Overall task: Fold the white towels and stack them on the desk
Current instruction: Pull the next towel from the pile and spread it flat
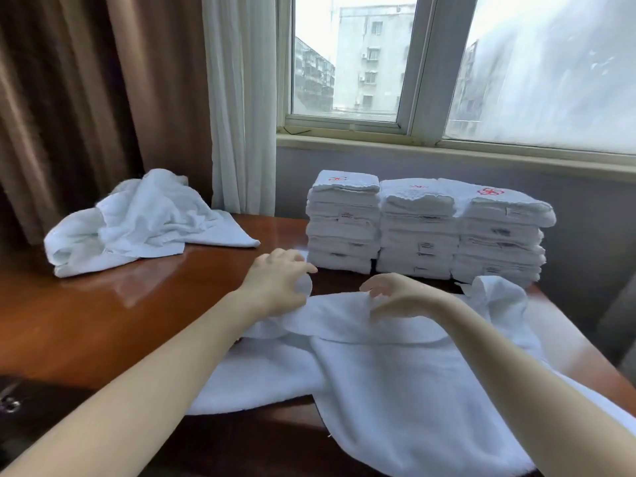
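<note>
A white towel (395, 380) lies spread over the near right part of the brown desk (120, 315), its far edge folded back toward me. My left hand (278, 284) grips that far edge at its left corner. My right hand (399, 297) pinches the same edge a little to the right. Behind them stand three stacks of folded white towels (420, 228) side by side, red emblems on top. A heap of unfolded white towels (137, 218) lies at the desk's far left.
Brown curtains (86, 98) and a white sheer curtain (241, 98) hang behind the desk. A window (447, 63) with a sill runs along the back wall. A dark object (13, 404) sits at the near left edge.
</note>
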Demonstrator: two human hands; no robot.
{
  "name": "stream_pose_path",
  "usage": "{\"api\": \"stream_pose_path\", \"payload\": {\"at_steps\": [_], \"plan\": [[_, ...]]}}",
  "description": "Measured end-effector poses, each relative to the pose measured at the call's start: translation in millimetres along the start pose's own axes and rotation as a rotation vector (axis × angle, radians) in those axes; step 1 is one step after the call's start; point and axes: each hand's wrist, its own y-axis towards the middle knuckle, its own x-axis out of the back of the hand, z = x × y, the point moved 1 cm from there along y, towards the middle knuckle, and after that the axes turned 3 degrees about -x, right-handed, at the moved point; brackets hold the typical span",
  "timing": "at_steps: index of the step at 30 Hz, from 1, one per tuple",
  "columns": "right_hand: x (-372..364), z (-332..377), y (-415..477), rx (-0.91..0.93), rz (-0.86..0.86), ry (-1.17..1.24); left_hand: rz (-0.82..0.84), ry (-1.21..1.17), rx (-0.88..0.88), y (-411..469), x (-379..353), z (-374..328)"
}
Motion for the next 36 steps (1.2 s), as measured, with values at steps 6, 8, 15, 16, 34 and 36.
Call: {"api": "stream_pose_path", "payload": {"at_steps": [6, 8, 15, 16, 34, 36], "plan": [[26.8, -41.2, -15.7, -0.155, -0.026, -0.296, 0.245, 0.007, 0.032, 16.6, -21.7, -28.0], [32.8, -52.6, -17.9, -0.207, -0.122, -0.497, 0.337, -0.03, 0.078, 23.0, -24.5, -31.5], [38.2, -87.8, -18.1, -0.278, -0.134, -0.676, 0.42, -0.035, 0.158, 34.8, -24.4, -39.1], [39.2, -89.5, -17.2, -0.281, -0.122, -0.665, 0.42, -0.033, 0.168, 35.3, -24.4, -40.2], [112.6, -36.2, -50.4, -0.049, -1.001, -0.347, -0.565, -0.085, 0.124, 32.5, 73.4, -10.4], [124.4, -18.0, -65.3, 0.012, -1.104, -0.365, -0.673, -0.023, 0.096, 25.9, 94.1, -8.0]]}}
